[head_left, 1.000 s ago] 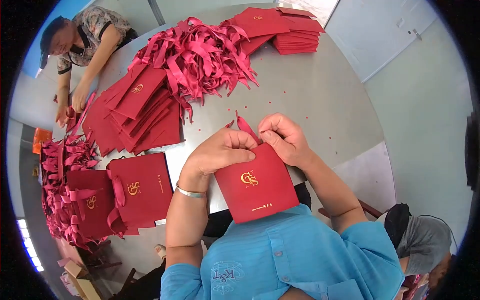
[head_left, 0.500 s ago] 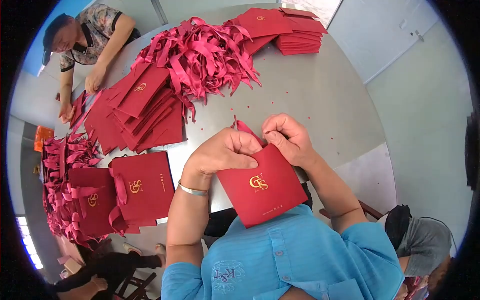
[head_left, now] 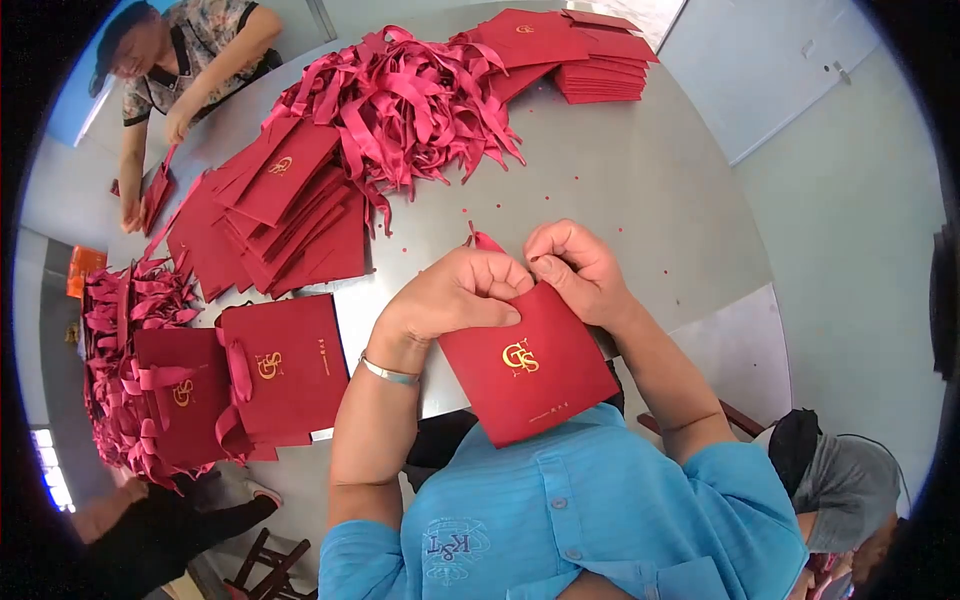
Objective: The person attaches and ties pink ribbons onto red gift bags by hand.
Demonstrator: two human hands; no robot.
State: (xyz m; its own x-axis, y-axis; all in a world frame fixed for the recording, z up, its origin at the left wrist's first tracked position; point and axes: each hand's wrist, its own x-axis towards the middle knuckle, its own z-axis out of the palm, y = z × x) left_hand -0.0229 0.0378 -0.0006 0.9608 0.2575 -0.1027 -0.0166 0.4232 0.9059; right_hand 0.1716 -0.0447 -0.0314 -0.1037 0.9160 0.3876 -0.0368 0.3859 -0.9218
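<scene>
In the head view, the red bag point(head_left: 528, 365) is held up at a slant before the wearer's chest, beyond the near edge of the table point(head_left: 640, 170); the left hand point(head_left: 458, 288) pinches its upper edge, thumb flat on the front and the other fingers curled, partly out of sight; the right hand point(head_left: 575, 268) has thumb and forefinger pressed together on a small dark tip point(head_left: 537, 259), seemingly a ribbon end, though it is too small to be sure; a pink ribbon point(head_left: 486, 241) rises just behind the left hand.

The tip could slip loose, I judge, because so little of it is gripped; a hard pull with the right hand could crease or tear the bag's top, and a slack left thumb could let the bag swing.

Counted: one bag in the wearer's hands; two ribboned bags showing their fronts at the left, the nearer one point(head_left: 285, 375) and the farther one point(head_left: 190, 420); one large ribbon heap point(head_left: 410, 110); one co-worker point(head_left: 215, 75) at the upper left; the layers in the left pile point(head_left: 290, 190) and the far pile point(head_left: 605, 80) overlap too much to count.
</scene>
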